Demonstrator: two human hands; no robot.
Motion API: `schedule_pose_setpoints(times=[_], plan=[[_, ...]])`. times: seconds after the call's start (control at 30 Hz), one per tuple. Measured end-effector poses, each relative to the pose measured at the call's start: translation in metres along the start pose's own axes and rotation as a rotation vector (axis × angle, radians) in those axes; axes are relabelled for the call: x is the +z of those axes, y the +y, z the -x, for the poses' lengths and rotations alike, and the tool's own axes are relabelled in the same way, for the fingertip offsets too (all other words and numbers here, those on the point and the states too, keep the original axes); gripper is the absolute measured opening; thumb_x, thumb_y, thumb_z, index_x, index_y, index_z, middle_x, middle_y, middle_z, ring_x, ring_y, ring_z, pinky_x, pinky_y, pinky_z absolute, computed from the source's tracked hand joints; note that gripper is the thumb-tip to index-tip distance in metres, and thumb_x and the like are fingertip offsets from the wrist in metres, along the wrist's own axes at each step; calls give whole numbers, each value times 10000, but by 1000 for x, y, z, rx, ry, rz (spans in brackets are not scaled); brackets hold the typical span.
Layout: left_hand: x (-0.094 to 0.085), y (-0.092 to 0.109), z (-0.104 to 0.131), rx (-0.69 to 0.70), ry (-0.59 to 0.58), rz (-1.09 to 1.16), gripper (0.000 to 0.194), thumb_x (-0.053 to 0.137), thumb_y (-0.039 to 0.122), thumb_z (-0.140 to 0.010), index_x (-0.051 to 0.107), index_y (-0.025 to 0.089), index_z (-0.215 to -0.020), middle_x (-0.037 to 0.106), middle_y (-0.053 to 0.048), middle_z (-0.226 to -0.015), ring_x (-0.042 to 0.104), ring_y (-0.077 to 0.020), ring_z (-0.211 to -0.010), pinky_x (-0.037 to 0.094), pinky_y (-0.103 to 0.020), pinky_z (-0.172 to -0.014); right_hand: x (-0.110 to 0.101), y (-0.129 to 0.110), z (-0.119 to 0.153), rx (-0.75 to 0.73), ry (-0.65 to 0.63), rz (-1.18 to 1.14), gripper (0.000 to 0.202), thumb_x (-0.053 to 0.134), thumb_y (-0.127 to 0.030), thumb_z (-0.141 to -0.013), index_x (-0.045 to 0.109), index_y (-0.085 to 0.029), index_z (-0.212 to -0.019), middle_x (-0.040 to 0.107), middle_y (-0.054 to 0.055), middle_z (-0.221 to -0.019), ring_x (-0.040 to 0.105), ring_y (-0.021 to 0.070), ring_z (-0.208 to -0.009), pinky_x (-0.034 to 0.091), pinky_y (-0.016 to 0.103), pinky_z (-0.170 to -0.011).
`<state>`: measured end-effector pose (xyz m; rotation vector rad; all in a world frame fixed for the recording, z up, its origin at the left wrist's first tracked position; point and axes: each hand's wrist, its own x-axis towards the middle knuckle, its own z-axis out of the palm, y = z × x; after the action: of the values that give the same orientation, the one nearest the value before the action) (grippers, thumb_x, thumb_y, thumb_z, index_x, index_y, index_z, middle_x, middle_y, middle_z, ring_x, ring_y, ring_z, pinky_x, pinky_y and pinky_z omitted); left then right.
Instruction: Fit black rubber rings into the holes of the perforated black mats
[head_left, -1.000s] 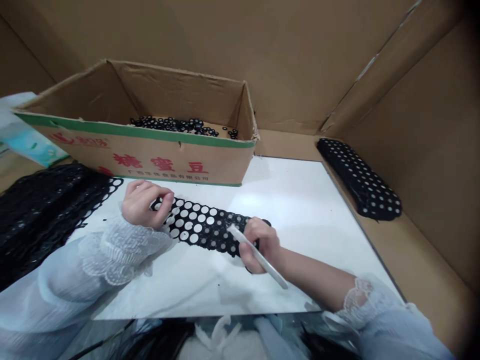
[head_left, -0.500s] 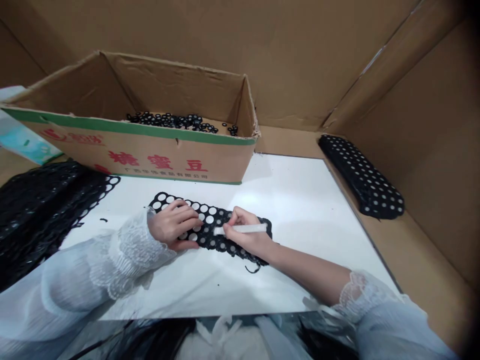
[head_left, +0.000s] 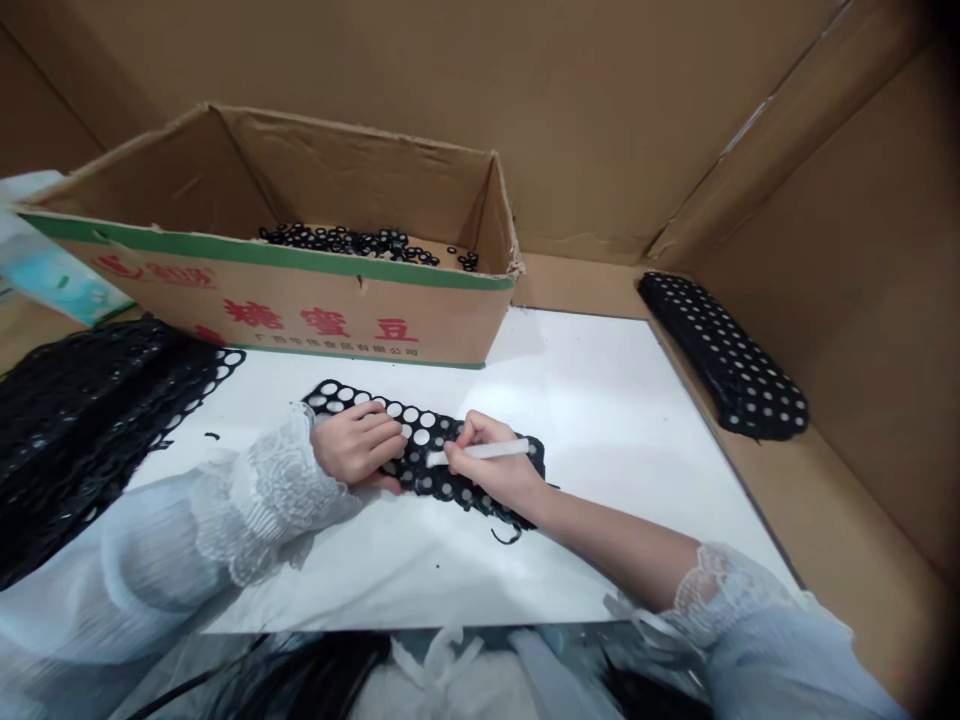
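A black perforated strip (head_left: 446, 490) lies slanting on the white board (head_left: 592, 400). Open white holes show at its left part, and greyish dots fill the part at the right. My left hand (head_left: 360, 445) rests on the strip's left half, its fingers bent and pressed down on it. Closed round a white pen-like stick (head_left: 499, 449), my right hand (head_left: 495, 465) holds the stick's tip against the middle of the strip. What lies under my palms is hidden.
Behind stands an open cardboard box (head_left: 360, 320) with many small black rings (head_left: 360, 243). Black perforated sheets (head_left: 82, 420) are heaped at the left. A black dotted stack (head_left: 724, 355) lies at the right by the cardboard wall. A black scrap (head_left: 506, 536) sits below the strip.
My left hand has shifted slightly right along the strip, its fingers more bent. The stick in my right hand is tilted a little more. The view has moved slightly.
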<state>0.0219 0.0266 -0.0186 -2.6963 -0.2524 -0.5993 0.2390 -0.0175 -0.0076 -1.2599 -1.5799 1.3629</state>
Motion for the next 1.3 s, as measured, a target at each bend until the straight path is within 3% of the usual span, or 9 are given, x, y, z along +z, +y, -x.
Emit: schedule_pose_setpoints(times=[0.17, 0.33, 0.4, 0.47, 0.67, 0.83, 0.97, 1.13, 1.3], plan=[[-2, 11, -6, -145, 24, -48, 202, 351, 171, -819, 537, 152, -743, 620, -50, -693, 566, -163, -675, 429, -360, -746, 0, -3, -1, 18, 54, 2, 201, 560, -351, -725, 444, -190, -691, 430, -58, -543, 393, 70, -463, 283, 189, -437], [-4, 27, -12, -436, -130, 160, 213, 423, 215, -651, 520, 154, -830, 607, -74, -828, 545, -211, -765, 394, -391, -728, 2, -3, -1, -43, 93, 40, 172, 537, -342, -746, 465, -189, -716, 430, -56, -561, 394, 72, -479, 295, 193, -447], [-4, 34, -13, -587, -114, 216, 237, 406, 211, -620, 505, 159, -829, 589, -79, -852, 530, -221, -794, 379, -391, -720, 4, -3, -1, -62, 103, 57, 161, 530, -334, -751, 466, -190, -718, 433, -56, -560, 400, 73, -484, 299, 192, -449], [-2, 39, -15, -647, -64, 205, 205, 385, 192, -643, 493, 161, -814, 582, -81, -841, 523, -222, -798, 367, -395, -732, 4, -3, -2, -63, 113, 58, 162, 522, -340, -757, 463, -193, -723, 435, -57, -554, 404, 74, -480, 306, 190, -444], [6, 42, -23, -605, -30, 22, 186, 299, 126, -794, 474, 161, -744, 536, -50, -651, 482, -195, -648, 371, -347, -662, 3, -9, -7, -21, 167, -24, 188, 473, -382, -775, 444, -199, -745, 458, -44, -577, 427, 80, -459, 378, 190, -407], [3, 38, -20, -482, -59, 171, 121, 340, 193, -779, 453, 155, -762, 508, -50, -652, 454, -193, -624, 370, -342, -621, 9, -5, -12, 31, 212, -91, 137, 474, -330, -748, 431, -200, -762, 475, -31, -613, 493, 100, -512, 459, 215, -429], [-1, 34, -11, -427, 14, 185, 110, 365, 179, -816, 466, 156, -781, 560, -59, -689, 498, -185, -663, 384, -336, -660, 14, 4, -14, 23, 286, -136, 202, 495, -271, -718, 349, -233, -853, 475, -65, -597, 499, 95, -471, 451, 214, -429], [-5, 33, -10, -368, 94, 123, 195, 378, 290, -836, 493, 156, -754, 612, -77, -703, 551, -196, -675, 390, -367, -685, 13, 1, -12, 36, 299, -233, 206, 474, -227, -707, 290, -233, -800, 437, -100, -499, 484, 93, -423, 451, 218, -434], [-9, 29, -11, -354, 92, 97, 161, 469, 312, -784, 507, 160, -742, 640, -59, -702, 585, -184, -646, 385, -370, -688, 11, -7, -10, 89, 306, -258, 199, 469, -208, -682, 288, -222, -766, 426, -102, -486, 483, 85, -398, 393, 186, -393]])
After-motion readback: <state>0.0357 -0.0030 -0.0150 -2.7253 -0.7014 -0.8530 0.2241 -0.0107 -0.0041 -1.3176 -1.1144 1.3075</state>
